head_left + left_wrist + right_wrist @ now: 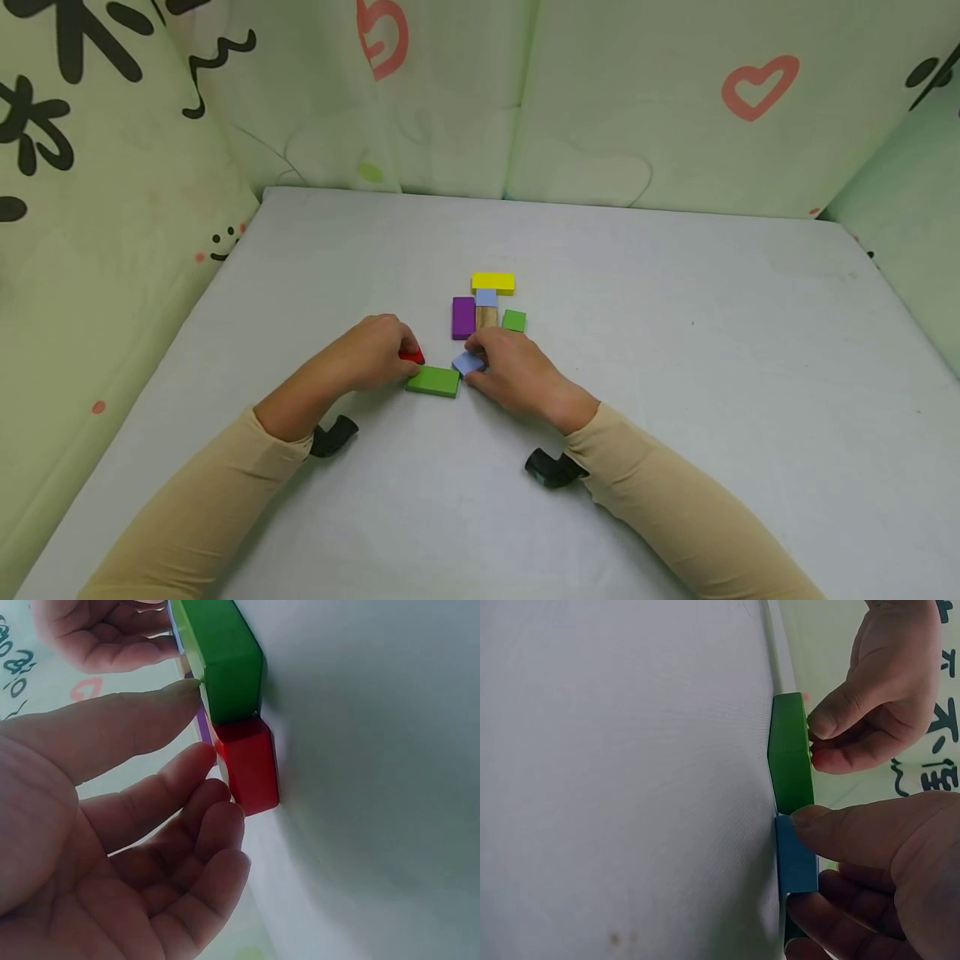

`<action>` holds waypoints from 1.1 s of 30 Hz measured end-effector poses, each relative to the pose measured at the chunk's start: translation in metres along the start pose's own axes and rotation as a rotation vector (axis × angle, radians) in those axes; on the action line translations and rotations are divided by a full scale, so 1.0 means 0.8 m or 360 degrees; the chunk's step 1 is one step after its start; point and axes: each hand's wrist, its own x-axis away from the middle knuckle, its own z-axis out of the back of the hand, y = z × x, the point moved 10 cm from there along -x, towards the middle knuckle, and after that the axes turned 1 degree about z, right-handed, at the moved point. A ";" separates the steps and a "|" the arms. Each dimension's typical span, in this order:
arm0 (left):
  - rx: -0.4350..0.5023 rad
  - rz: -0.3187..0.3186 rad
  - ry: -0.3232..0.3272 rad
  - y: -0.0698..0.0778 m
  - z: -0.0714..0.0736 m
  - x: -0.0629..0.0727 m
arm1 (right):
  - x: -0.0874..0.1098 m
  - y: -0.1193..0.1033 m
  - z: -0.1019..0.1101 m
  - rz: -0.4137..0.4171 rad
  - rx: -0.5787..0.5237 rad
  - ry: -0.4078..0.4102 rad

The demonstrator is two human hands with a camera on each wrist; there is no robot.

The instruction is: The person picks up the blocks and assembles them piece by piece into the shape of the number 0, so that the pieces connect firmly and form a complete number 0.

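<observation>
My left hand (372, 354) pinches a small red block (412, 357) between thumb and fingers. Its thumb also touches the end of a long green block (432, 382) lying in front of the red one; in the left wrist view the red block (251, 765) abuts the green block (225, 664). My right hand (521, 371) holds a light blue block (468, 363), turned at an angle by the green block's right end. In the right wrist view, thumb and fingers sit at opposite ends of the blue block (797, 855). Fingers partly cover both small blocks.
Beyond the hands lie a purple block (463, 318), a wood-coloured block (487, 317), a second light blue block (486, 297) and a yellow block (492, 283). A small green block (514, 320) is right of them. The white table (712, 375) meets patterned curtains behind.
</observation>
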 end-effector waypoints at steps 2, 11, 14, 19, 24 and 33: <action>0.0001 0.0007 0.0008 0.000 0.000 0.000 | 0.000 0.000 0.000 -0.0003 -0.0001 -0.0001; -0.0026 0.0014 0.0061 0.005 -0.001 0.000 | 0.002 -0.002 0.000 0.0032 0.0018 -0.0004; -0.0022 0.0031 0.0070 0.006 -0.001 0.002 | 0.002 -0.003 0.000 0.0033 0.0014 -0.0014; -0.0054 0.0055 0.0071 0.008 -0.003 0.002 | 0.003 -0.003 0.000 0.0022 0.0008 -0.0025; -0.0074 0.0064 0.0081 0.010 -0.003 0.004 | 0.002 -0.001 -0.001 0.0018 -0.0007 -0.0017; -0.0140 0.0034 0.0137 0.015 -0.001 0.006 | 0.002 0.001 -0.002 -0.0004 -0.0024 -0.0016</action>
